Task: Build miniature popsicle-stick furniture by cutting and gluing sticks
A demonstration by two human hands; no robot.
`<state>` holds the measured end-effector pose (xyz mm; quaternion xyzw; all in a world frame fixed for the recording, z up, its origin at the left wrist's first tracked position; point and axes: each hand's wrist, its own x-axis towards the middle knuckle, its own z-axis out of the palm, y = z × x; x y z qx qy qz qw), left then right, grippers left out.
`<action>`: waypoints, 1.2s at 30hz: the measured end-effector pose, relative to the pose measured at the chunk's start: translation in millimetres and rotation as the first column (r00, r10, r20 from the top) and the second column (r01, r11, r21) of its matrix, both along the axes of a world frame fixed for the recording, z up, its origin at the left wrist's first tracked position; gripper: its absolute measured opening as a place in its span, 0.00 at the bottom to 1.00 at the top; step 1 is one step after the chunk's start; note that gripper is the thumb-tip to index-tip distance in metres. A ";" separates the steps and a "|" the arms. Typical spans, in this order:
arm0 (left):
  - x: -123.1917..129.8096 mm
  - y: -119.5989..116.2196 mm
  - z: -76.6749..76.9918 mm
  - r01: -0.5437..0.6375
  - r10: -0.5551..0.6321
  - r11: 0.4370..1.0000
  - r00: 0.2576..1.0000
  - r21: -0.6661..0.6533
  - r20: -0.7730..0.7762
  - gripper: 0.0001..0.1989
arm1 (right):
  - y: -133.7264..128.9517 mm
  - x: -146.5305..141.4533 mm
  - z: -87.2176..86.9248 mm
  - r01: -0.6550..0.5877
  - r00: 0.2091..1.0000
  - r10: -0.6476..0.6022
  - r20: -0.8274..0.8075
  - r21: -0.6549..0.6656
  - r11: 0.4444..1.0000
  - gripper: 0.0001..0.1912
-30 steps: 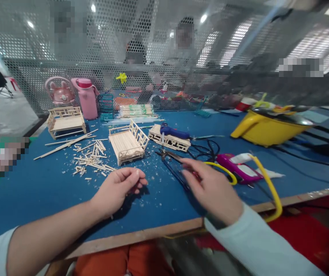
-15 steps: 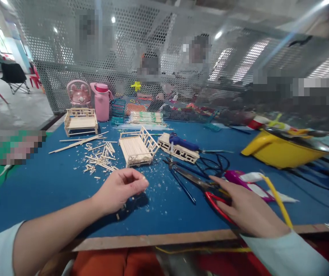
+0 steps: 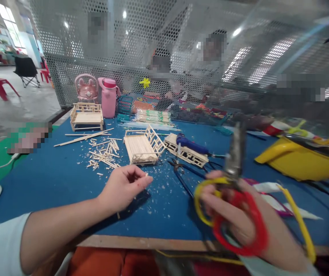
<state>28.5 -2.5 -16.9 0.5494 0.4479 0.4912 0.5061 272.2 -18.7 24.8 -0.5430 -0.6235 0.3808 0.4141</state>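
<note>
My right hand (image 3: 239, 214) holds a pair of scissors (image 3: 235, 153), with fingers through the red and yellow handles. The blades point up and look closed, slightly blurred. My left hand (image 3: 127, 188) is pinched over the blue table, with a tiny pale stick end (image 3: 146, 175) showing at the fingertips. Just beyond it stands a miniature bench of thin sticks (image 3: 141, 147). To its right, a blue glue gun (image 3: 191, 145) rests on another stick-built piece (image 3: 183, 151). Blue-handled pliers (image 3: 178, 166) lie between my hands.
A finished-looking stick bench (image 3: 87, 117) stands at the back left beside a pink bottle (image 3: 108, 99). Cut stick bits (image 3: 105, 153) are scattered before it. A yellow container (image 3: 293, 157) sits at right. A perforated metal screen (image 3: 135, 50) closes off the back, with people behind it.
My right hand has picked the scissors up off the table and turned their blades upward. My left hand keeps its pinch in nearly the same place. The view has shifted slightly left.
</note>
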 end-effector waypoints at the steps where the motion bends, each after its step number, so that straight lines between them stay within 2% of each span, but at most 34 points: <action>1: -0.4 0.7 -0.8 -0.023 0.023 1.000 1.000 0.008 -0.021 0.12 | 7.7 -26.0 5.0 -0.092 0.991 0.090 -0.101 -0.017 0.996 0.21; 2: -1.1 1.5 -1.5 -0.045 0.046 0.999 0.998 0.024 -0.042 0.12 | 15.5 -49.2 8.8 -0.171 0.970 0.166 -0.178 -0.014 0.985 0.22; 4: -3.4 3.3 -2.3 -0.072 0.077 0.995 0.994 0.068 -0.072 0.12 | 30.0 -83.4 11.8 -0.287 0.937 0.278 -0.210 -0.010 0.958 0.23; 7: -6.7 5.2 -2.7 -0.087 0.100 0.989 0.989 0.119 -0.110 0.12 | 44.1 -102.7 5.5 -0.345 0.918 0.347 -0.195 0.042 0.938 0.22; 13: -10.2 3.7 -1.4 -0.054 0.068 0.993 0.989 0.106 -0.128 0.12 | 46.9 -91.8 -13.4 -0.370 0.887 0.364 -0.283 0.034 0.928 0.19; 19: -9.9 -0.5 4.5 0.024 -0.018 0.996 0.997 0.080 -0.074 0.10 | 45.5 -88.5 -11.5 -0.437 0.836 0.403 -0.374 -0.007 0.900 0.18; 26: -10.5 -1.6 5.5 0.088 -0.084 0.994 0.995 0.058 -0.061 0.09 | 48.7 -88.9 -14.5 -0.363 0.865 0.363 -0.346 0.068 0.929 0.18; 31: -12.0 -2.1 4.6 0.143 -0.141 0.989 0.988 0.037 -0.068 0.13 | 45.7 -89.8 -16.7 -0.457 0.792 0.462 -0.398 0.115 0.882 0.18; 36: -10.7 -1.6 5.3 0.151 -0.150 0.988 0.986 0.011 -0.069 0.15 | 45.9 -90.9 -19.6 -0.487 0.761 0.504 -0.408 0.156 0.860 0.19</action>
